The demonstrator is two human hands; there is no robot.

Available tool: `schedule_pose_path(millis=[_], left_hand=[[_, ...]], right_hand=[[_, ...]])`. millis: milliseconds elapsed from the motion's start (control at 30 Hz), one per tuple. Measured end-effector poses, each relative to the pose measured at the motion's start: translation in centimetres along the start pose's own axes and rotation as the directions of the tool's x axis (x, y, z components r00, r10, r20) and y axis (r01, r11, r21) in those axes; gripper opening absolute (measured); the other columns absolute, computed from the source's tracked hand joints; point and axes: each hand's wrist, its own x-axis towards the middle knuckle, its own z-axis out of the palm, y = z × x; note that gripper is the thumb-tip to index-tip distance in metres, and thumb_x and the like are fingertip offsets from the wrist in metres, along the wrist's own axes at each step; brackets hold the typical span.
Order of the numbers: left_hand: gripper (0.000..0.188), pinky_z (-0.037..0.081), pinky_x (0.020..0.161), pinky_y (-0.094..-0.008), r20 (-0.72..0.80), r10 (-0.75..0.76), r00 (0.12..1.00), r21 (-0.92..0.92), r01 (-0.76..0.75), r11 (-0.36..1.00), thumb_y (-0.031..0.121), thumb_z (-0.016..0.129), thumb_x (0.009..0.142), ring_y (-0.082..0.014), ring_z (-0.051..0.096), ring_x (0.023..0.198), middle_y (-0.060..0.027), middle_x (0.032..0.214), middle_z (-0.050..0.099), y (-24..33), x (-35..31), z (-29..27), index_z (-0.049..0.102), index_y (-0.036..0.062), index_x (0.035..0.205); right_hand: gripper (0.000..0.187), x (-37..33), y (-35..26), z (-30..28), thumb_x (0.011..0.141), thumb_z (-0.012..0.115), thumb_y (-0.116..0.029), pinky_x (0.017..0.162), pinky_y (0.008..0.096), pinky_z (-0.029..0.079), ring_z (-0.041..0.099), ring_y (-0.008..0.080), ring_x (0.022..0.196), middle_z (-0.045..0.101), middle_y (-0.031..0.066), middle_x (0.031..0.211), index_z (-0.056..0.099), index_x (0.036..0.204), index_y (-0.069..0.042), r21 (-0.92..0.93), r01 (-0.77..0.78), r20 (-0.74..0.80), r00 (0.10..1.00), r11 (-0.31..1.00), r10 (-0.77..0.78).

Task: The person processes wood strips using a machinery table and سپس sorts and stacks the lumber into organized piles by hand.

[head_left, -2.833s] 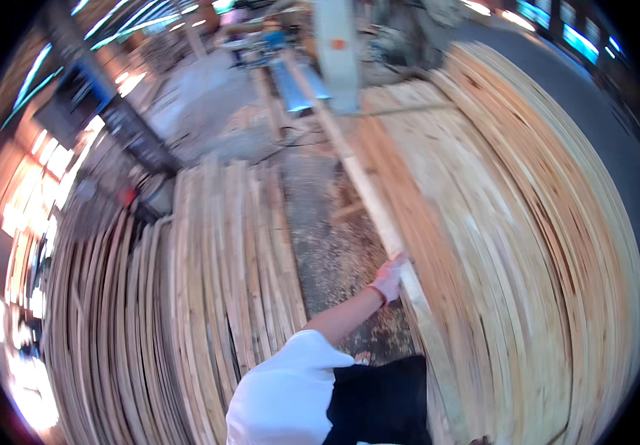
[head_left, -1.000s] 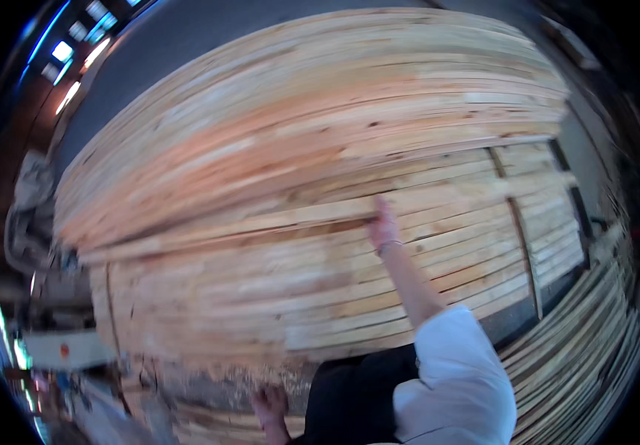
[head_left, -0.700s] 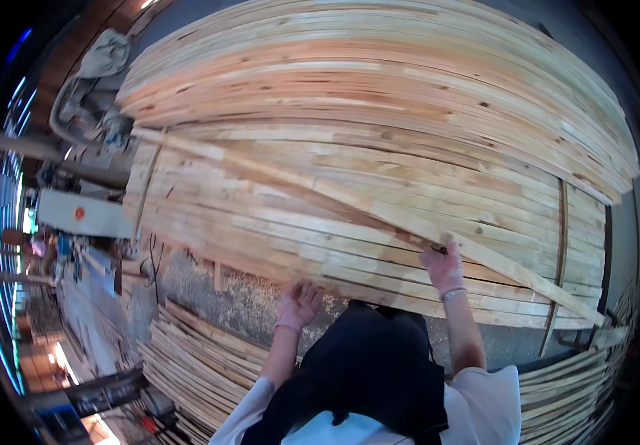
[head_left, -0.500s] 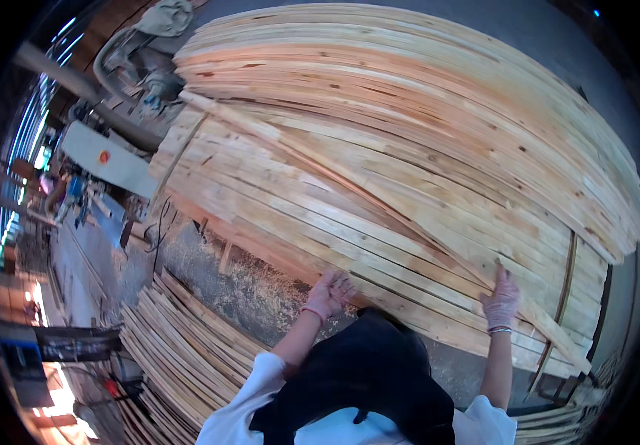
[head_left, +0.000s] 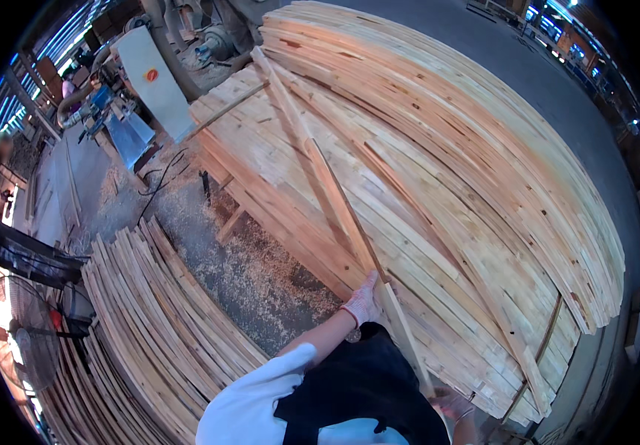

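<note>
A long, narrow wooden strip [head_left: 344, 214] slants over a wide layer of pale boards [head_left: 260, 174], its far end at the back left and its near end close to my body. My left hand [head_left: 365, 302], in a pale work glove, is closed around the strip at the near edge of the layer. Lower right, my gloved right hand [head_left: 455, 405] is closed at the strip's near end, slightly blurred and partly hidden. A second strip [head_left: 476, 268] lies diagonally on the boards, right of the held one, untouched by either hand.
A taller stack of boards [head_left: 446, 141] runs behind the layer. Thin strips [head_left: 164, 304] are piled at lower left, near a fan [head_left: 30, 334]. Sawdust covers the floor [head_left: 253, 259]. A machine with a white panel [head_left: 149, 74] stands at back left.
The view has turned. My left hand, earlier open at the layer's near edge, now grips a strip. My right hand has moved from the strips on the boards toward my body, and the held strip is swung apart.
</note>
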Motion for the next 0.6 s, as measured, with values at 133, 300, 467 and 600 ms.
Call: schedule_pose_path(millis=[133, 300, 467, 600], left_hand=[[0.042, 0.052, 0.080, -0.0469, -0.248, 0.072, 0.966, 0.027, -0.068, 0.997, 0.044, 0.062, 0.085, -0.0281, 0.063, 0.087, -0.0101, 0.093, 0.064, 0.9, -2.4, -4.2, 0.054, 0.0097, 0.109], [0.048, 0.052, 0.079, -0.0492, -0.233, 0.119, 0.965, -0.011, -0.125, 0.992, 0.049, 0.061, 0.084, -0.0296, 0.063, 0.084, -0.0107, 0.092, 0.063, 0.0, -6.6, -7.9, 0.055, 0.0084, 0.109], [0.068, 0.051, 0.068, -0.0484, -0.207, 0.240, 0.948, -0.043, -0.254, 0.966, 0.073, 0.050, 0.076, -0.0301, 0.059, 0.071, -0.0093, 0.080, 0.061, -0.2, -9.8, -10.0, 0.057, 0.0096, 0.098], [0.079, 0.047, 0.057, -0.0433, -0.180, 0.327, 0.928, -0.089, -0.346, 0.934, 0.084, 0.031, 0.073, -0.0265, 0.055, 0.061, -0.0070, 0.068, 0.056, -0.4, -13.4, -8.1, 0.057, 0.0106, 0.083]], right_hand=[[0.057, -9.4, -2.8, 8.7, 0.070, 0.072, -0.045, 0.082, 0.0367, 0.047, 0.062, 0.0249, 0.095, 0.067, 0.0102, 0.101, 0.063, 0.114, -0.009, -0.627, -0.208, -0.293, 0.956, 0.751, 0.020], [0.056, -11.6, 7.2, 7.5, 0.072, 0.067, -0.049, 0.086, 0.0396, 0.046, 0.060, 0.0316, 0.101, 0.065, 0.0162, 0.104, 0.063, 0.111, -0.008, -0.797, -0.440, -0.388, 0.898, 0.414, 0.208], [0.054, -12.5, 4.0, 7.8, 0.077, 0.065, -0.045, 0.091, 0.0374, 0.044, 0.057, 0.0306, 0.107, 0.063, 0.0174, 0.109, 0.061, 0.114, -0.006, -0.810, -0.424, -0.401, 0.905, 0.406, 0.145], [0.053, -11.2, 2.7, 6.2, 0.080, 0.063, -0.042, 0.095, 0.0357, 0.042, 0.054, 0.0299, 0.112, 0.061, 0.0184, 0.113, 0.060, 0.117, -0.005, -0.835, -0.393, -0.395, 0.915, 0.385, 0.078]])
